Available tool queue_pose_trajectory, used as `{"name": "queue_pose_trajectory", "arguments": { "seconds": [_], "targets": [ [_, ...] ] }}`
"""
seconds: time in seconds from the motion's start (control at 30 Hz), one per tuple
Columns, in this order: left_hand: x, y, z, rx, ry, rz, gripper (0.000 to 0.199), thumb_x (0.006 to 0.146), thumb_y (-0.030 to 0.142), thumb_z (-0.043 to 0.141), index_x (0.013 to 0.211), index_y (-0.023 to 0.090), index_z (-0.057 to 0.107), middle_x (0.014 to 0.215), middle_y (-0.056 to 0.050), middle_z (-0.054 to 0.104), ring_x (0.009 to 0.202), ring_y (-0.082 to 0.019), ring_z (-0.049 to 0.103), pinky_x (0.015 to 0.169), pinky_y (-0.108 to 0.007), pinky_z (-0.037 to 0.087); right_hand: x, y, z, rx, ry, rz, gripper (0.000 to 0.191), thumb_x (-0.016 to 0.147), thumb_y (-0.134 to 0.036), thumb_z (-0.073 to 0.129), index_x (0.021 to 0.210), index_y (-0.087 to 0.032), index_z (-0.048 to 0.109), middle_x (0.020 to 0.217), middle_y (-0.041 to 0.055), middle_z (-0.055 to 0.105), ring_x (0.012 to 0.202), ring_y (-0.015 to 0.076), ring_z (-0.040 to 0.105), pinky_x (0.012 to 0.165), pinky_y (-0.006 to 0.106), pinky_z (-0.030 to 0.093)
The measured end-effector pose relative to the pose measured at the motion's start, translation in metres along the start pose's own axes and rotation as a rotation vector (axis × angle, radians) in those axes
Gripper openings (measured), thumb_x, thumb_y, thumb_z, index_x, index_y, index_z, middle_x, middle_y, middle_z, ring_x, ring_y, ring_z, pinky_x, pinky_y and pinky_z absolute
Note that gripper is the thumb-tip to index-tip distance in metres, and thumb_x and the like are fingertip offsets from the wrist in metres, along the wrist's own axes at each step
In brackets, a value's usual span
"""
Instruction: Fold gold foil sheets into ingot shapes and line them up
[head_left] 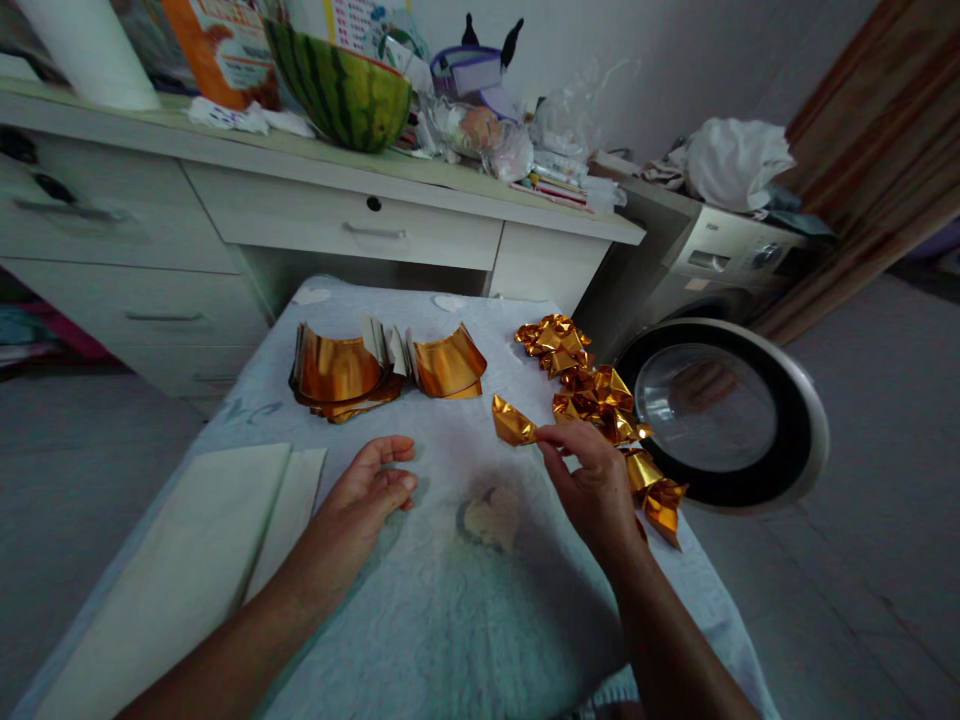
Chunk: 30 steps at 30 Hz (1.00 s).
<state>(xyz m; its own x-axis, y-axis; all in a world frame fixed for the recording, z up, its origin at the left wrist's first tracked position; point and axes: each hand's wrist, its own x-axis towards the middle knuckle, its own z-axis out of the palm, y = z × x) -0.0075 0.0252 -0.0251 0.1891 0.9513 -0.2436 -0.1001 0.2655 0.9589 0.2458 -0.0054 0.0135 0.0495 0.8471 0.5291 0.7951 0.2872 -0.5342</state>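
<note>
Between thumb and fingertips, my right hand (585, 475) pinches one end of a folded gold foil piece (513, 421) over the cloth-covered table (450, 600). My left hand (379, 480) is held above the cloth with its fingers curved and apart, nothing in it. Several finished-looking folded foil pieces (600, 395) lie in a long heap at the right edge, partly behind my right hand. Beyond my left hand stand two curved stacks of gold foil sheets, the left stack (341, 370) larger than the right stack (448, 362).
White folded sheets (180, 560) lie at the table's left side. Behind are a drawer counter (375, 225) with a watermelon half (341, 90) and plastic bags. At the right, a washing machine's round door (720, 410) hangs open close to the table.
</note>
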Motion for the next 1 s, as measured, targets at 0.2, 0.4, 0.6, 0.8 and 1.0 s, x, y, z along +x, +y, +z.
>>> {"name": "queue_pose_trajectory", "arguments": {
  "seconds": [0.2, 0.4, 0.6, 0.8, 1.0],
  "targets": [
    [0.0, -0.001, -0.001, 0.044, -0.03, 0.011, 0.029, 0.084, 0.033, 0.066, 0.111, 0.026, 0.06, 0.104, 0.0, 0.058, 0.079, -0.014, 0.055, 0.077, -0.031, 0.04, -0.009, 0.04, -0.031, -0.184, 0.144, 0.166, 0.016, 0.088, -0.027, 0.058, 0.09, -0.02, 0.072, 0.086, 0.0058, 0.073, 0.079, 0.0208, 0.066, 0.075, 0.034, 0.051],
    [-0.001, 0.002, 0.001, 0.068, -0.032, 0.017, 0.028, 0.084, 0.032, 0.065, 0.11, 0.025, 0.06, 0.103, -0.001, 0.06, 0.079, -0.015, 0.056, 0.077, -0.031, 0.04, -0.007, 0.067, -0.047, -0.316, 0.237, 0.275, 0.024, 0.086, -0.035, 0.059, 0.092, -0.019, 0.075, 0.087, 0.0077, 0.075, 0.077, 0.022, 0.067, 0.075, 0.035, 0.05],
    [-0.002, 0.004, 0.002, 0.068, -0.037, 0.02, 0.028, 0.082, 0.03, 0.066, 0.109, 0.025, 0.061, 0.102, -0.001, 0.061, 0.075, -0.014, 0.056, 0.072, -0.03, 0.039, 0.002, 0.075, -0.054, -0.414, 0.291, 0.28, 0.03, 0.083, -0.036, 0.055, 0.09, -0.015, 0.076, 0.085, 0.0116, 0.075, 0.073, 0.0237, 0.066, 0.074, 0.036, 0.049],
    [-0.001, 0.004, 0.001, 0.137, -0.063, 0.006, 0.028, 0.084, 0.03, 0.061, 0.111, 0.025, 0.057, 0.102, 0.0, 0.06, 0.076, -0.014, 0.054, 0.073, -0.029, 0.039, 0.008, 0.085, -0.059, -0.492, 0.32, 0.369, 0.031, 0.08, -0.036, 0.054, 0.09, -0.016, 0.075, 0.08, 0.0112, 0.074, 0.072, 0.0255, 0.067, 0.072, 0.036, 0.047],
    [-0.002, 0.003, 0.0, 0.176, -0.088, 0.005, 0.027, 0.085, 0.03, 0.057, 0.112, 0.026, 0.055, 0.103, 0.0, 0.058, 0.078, -0.014, 0.053, 0.075, -0.03, 0.04, 0.012, 0.067, -0.057, -0.467, 0.344, 0.388, 0.033, 0.08, -0.037, 0.058, 0.1, -0.015, 0.071, 0.076, 0.0082, 0.072, 0.069, 0.0238, 0.066, 0.069, 0.034, 0.046]
  ]
}}
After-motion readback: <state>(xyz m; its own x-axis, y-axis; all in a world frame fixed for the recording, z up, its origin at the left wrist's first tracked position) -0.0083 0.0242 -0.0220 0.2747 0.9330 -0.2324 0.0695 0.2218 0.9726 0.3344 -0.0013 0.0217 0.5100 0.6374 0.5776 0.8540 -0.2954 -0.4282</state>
